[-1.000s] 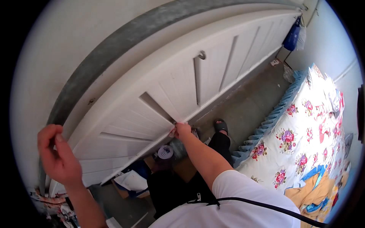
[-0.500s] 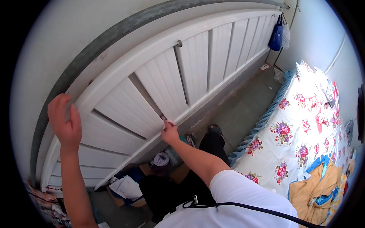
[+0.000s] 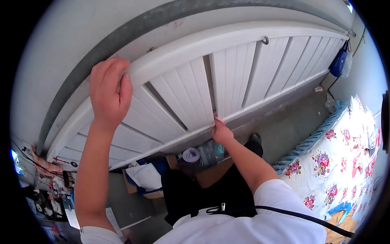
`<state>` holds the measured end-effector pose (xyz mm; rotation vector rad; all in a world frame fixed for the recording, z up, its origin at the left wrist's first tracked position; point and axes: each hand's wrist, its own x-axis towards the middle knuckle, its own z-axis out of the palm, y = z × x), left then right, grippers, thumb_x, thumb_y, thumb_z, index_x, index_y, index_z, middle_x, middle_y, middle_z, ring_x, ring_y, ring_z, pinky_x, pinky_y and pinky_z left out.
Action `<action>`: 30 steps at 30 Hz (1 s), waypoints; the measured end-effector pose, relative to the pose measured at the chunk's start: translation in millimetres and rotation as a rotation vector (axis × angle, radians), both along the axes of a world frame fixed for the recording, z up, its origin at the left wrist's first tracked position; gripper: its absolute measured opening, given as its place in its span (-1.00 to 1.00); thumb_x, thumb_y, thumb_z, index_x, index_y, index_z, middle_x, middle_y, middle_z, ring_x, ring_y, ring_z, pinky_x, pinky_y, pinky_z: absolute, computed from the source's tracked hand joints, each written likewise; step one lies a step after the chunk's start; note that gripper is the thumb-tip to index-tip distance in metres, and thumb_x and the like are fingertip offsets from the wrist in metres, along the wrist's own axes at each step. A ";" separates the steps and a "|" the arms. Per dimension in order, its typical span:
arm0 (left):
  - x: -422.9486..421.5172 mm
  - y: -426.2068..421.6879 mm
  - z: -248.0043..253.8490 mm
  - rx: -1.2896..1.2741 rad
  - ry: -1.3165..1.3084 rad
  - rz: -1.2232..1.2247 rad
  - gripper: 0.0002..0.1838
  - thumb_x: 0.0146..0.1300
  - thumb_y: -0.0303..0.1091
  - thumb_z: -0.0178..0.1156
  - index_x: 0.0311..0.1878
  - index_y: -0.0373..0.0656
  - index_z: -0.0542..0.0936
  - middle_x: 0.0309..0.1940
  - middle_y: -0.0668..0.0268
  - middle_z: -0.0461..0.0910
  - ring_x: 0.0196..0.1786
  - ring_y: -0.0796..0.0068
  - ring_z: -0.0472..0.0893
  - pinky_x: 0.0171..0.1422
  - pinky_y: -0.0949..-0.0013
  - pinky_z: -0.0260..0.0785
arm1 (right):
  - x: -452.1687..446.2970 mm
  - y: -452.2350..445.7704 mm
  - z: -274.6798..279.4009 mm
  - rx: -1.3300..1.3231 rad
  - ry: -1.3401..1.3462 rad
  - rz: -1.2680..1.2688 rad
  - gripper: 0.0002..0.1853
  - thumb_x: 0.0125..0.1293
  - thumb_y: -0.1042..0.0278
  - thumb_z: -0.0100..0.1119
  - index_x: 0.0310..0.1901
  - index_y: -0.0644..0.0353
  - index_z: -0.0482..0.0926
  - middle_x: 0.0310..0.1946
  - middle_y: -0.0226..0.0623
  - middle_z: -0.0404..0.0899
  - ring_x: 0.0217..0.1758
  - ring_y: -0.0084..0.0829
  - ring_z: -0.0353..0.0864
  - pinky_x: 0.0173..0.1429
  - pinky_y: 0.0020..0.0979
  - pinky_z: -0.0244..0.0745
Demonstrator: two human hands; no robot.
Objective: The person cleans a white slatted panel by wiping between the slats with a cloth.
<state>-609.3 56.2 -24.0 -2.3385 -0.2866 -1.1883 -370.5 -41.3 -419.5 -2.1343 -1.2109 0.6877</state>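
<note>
A long white slatted headboard [image 3: 185,91] leans against the wall, its top edge curved and dark gaps between its slats. My left hand [image 3: 109,90] grips the top rail at the left, fingers over the edge and thumb on the front side. Lower down, my right hand [image 3: 222,133] is closed at the bottom end of a slat gap, just above the lower rail. Its fingers pinch a small pale cloth, mostly hidden now; the fingertips reach into the gap.
A grey pipe [image 3: 134,30] curves along the wall above. Below are a box with papers [image 3: 144,177], a white-and-purple roll [image 3: 191,155] and cardboard [image 3: 213,175]. A bed with a flowered sheet [image 3: 321,162] stands right. Blue bag [image 3: 338,61] hangs far right.
The view has swung left and tilted. My left hand has come down onto the top rail from beside it. My right hand stays by the foot of a slat gap, the cloth now less visible.
</note>
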 end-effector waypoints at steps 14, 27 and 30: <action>9.6 6.2 -15.8 -0.056 -0.059 0.118 -0.88 0.30 -0.51 0.18 -0.12 -0.23 0.61 -0.21 0.21 0.64 -0.15 0.23 0.60 -0.01 0.26 0.42 | 8.1 8.4 1.0 -0.055 -0.041 0.033 -0.72 0.29 0.27 0.05 0.04 -0.06 0.49 -0.04 -0.11 0.69 0.04 0.00 0.68 0.07 0.00 0.57; 16.0 7.2 -15.7 0.025 -0.092 0.101 -0.90 0.22 -0.50 0.21 -0.20 -0.17 0.59 -0.30 0.28 0.63 -0.30 0.26 0.55 -0.17 0.25 0.41 | 21.8 17.4 -2.7 -0.199 -0.083 0.195 -0.47 0.17 0.41 0.10 0.24 -0.02 0.41 0.01 -0.06 0.66 0.08 0.02 0.67 0.09 -0.03 0.58; 13.9 7.2 -14.0 0.048 -0.062 0.100 -0.89 0.21 -0.49 0.21 -0.19 -0.17 0.60 -0.29 0.28 0.63 -0.31 0.25 0.55 -0.16 0.25 0.41 | 21.5 21.7 -7.5 -0.252 -0.099 0.223 -0.46 0.19 0.41 0.08 0.26 -0.03 0.41 0.04 -0.07 0.65 0.11 0.02 0.65 0.08 -0.03 0.58</action>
